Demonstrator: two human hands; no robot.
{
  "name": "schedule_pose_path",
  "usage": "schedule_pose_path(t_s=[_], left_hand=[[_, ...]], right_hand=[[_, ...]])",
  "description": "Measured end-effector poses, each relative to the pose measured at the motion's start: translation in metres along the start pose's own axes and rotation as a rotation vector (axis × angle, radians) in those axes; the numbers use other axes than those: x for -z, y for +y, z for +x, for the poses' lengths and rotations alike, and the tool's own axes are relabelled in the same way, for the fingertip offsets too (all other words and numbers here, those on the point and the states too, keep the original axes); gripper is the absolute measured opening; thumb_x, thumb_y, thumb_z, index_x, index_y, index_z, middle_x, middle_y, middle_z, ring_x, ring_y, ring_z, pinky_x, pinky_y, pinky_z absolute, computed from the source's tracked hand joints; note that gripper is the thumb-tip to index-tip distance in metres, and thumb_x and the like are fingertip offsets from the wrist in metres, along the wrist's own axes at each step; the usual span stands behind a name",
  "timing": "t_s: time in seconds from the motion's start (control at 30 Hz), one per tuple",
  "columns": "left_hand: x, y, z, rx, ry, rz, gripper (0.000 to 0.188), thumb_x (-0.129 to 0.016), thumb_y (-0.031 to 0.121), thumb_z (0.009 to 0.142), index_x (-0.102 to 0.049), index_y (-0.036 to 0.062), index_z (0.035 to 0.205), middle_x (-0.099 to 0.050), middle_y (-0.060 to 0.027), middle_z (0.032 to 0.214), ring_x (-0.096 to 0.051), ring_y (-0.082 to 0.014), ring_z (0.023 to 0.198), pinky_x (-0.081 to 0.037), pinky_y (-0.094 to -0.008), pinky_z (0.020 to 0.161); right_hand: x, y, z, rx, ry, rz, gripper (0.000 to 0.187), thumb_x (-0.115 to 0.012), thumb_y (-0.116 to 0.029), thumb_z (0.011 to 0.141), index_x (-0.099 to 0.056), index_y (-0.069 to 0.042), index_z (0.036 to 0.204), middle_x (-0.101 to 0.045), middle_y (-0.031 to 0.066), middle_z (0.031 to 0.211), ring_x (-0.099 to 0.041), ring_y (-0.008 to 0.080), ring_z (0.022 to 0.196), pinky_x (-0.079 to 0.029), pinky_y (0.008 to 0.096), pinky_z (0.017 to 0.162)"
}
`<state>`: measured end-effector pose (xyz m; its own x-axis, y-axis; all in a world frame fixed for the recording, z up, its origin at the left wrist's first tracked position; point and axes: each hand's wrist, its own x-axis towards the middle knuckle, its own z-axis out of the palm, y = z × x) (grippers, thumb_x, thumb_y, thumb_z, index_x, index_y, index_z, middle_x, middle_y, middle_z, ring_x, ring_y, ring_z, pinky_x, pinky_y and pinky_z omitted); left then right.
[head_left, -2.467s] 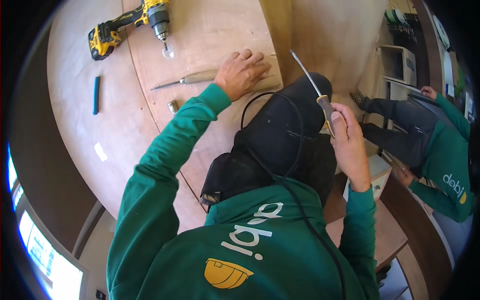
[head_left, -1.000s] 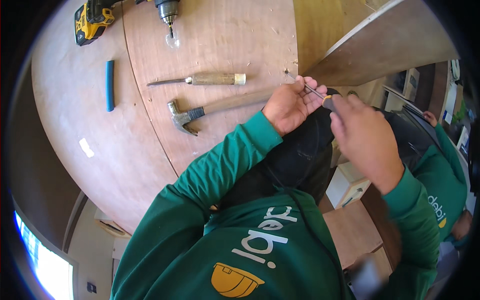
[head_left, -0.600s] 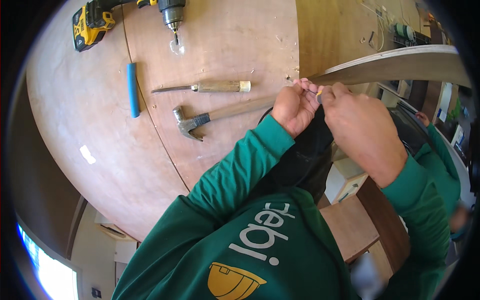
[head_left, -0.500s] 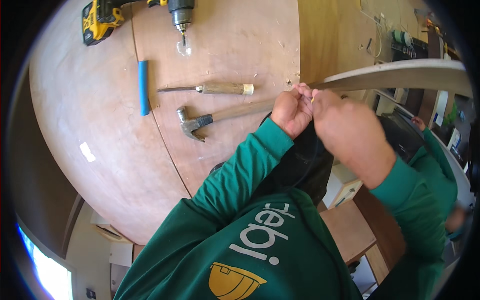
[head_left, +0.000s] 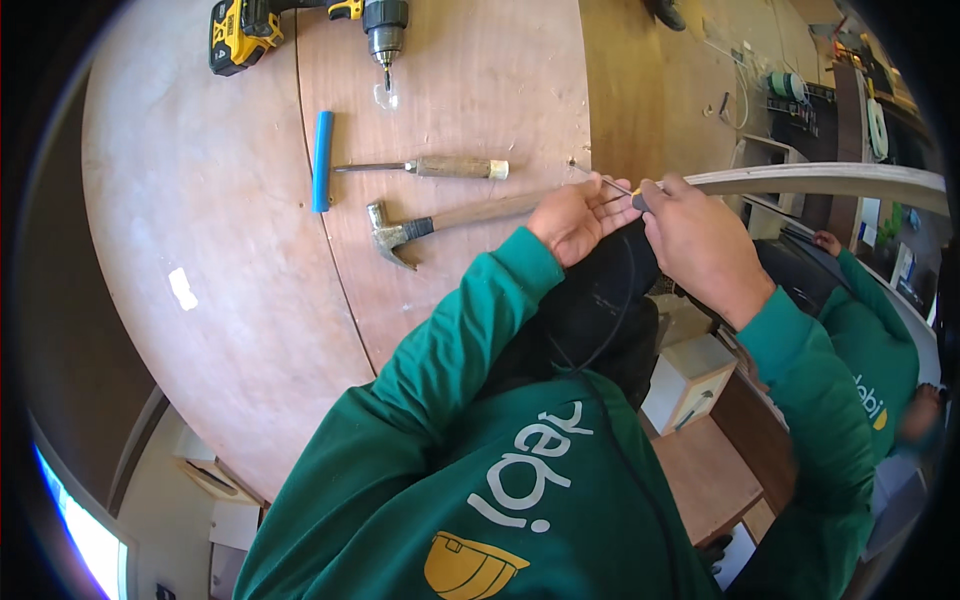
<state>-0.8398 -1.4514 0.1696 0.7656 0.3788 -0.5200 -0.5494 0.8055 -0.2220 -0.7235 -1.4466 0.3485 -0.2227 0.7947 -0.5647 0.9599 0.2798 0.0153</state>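
Note:
My right hand (head_left: 707, 245) is closed around the dark and yellow handle of a screwdriver (head_left: 640, 200). Its thin shaft points left across the wood, its tip close to a small screw or hole (head_left: 572, 162) near the edge of the lighter panel. My left hand (head_left: 575, 222) lies palm up beside the shaft, fingers stretched out and partly apart, the upper ones near or touching the metal. Just left of that hand rests a claw hammer (head_left: 480, 210), its handle end hidden behind the fingers. A wooden-handled chisel-like tool (head_left: 460, 167) lies above the hammer.
A blue strip (head_left: 321, 160) and a yellow-black cordless drill (head_left: 385, 30) lie on the wooden panel (head_left: 220, 330). A long curved board edge (head_left: 820, 178) runs right from my right hand. Another person in a green sleeve (head_left: 880, 300) is at the far right. Below stands a small cabinet (head_left: 690, 385).
My right hand has turned and drawn back slightly, so the screwdriver shaft now shows. The left fingers have uncurled. Tools on the panel appear shifted a little as the view moved.

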Motion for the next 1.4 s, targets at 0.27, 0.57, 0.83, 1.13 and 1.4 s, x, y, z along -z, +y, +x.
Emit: schedule_pose_path(t_s=[0.27,0.57,0.83,1.13,1.4], left_hand=[[0.033,-0.011,0.065,-0.031,-0.120,-0.619,0.022,-0.032,0.004,0.109,-0.049,0.0019,0.096,-0.057,-0.0105,0.085,-0.058,-0.0203,0.074,-0.059,-0.0350,0.073],[-0.056,-0.005,0.013,-0.158,0.274,-0.036,0.028,-0.029,0.000,0.103,-0.054,-0.0054,0.116,-0.060,-0.0148,0.111,-0.062,-0.0221,0.093,-0.061,-0.0400,0.080],[0.024,0.021,0.049,-0.100,-0.321,-0.052,0.031,-0.045,0.012,0.104,-0.064,-0.0053,0.122,-0.070,-0.0164,0.122,-0.070,-0.0246,0.106,-0.062,-0.0422,0.084],[0.014,-0.008,0.032,-0.432,-0.190,0.124,0.029,-0.049,0.017,0.106,-0.063,-0.0013,0.123,-0.070,-0.0161,0.123,-0.070,-0.0267,0.108,-0.060,-0.0446,0.090],[0.009,-0.036,0.036,-0.789,-0.059,0.407,0.027,-0.052,0.021,0.108,-0.063,0.0023,0.124,-0.070,-0.0159,0.124,-0.070,-0.0285,0.110,-0.059,-0.0467,0.096]], right_hand=[[0.015,-0.008,0.014,0.167,-0.070,-0.231,0.031,-0.069,-0.015,0.090,-0.070,0.006,0.112,-0.068,0.0228,0.102,-0.071,0.0387,0.093,-0.057,0.0490,0.082],[0.029,0.016,0.035,0.016,-0.143,0.377,0.024,-0.064,-0.016,0.088,-0.076,0.004,0.093,-0.073,0.0277,0.092,-0.072,0.0469,0.089,-0.056,0.0535,0.077],[0.007,0.055,0.026,0.436,0.230,0.167,0.015,-0.071,-0.015,0.080,-0.080,-0.003,0.084,-0.078,0.0190,0.091,-0.076,0.0370,0.088,-0.061,0.0475,0.075],[-0.056,0.019,0.005,0.207,0.327,0.402,0.025,-0.062,-0.016,0.090,-0.082,-0.002,0.098,-0.079,0.0221,0.102,-0.078,0.0385,0.096,-0.063,0.0476,0.085],[-0.041,0.032,-0.003,0.274,0.200,0.333,0.023,-0.075,-0.018,0.082,-0.081,-0.005,0.100,-0.077,0.0236,0.098,-0.076,0.0401,0.095,-0.062,0.0499,0.086]])
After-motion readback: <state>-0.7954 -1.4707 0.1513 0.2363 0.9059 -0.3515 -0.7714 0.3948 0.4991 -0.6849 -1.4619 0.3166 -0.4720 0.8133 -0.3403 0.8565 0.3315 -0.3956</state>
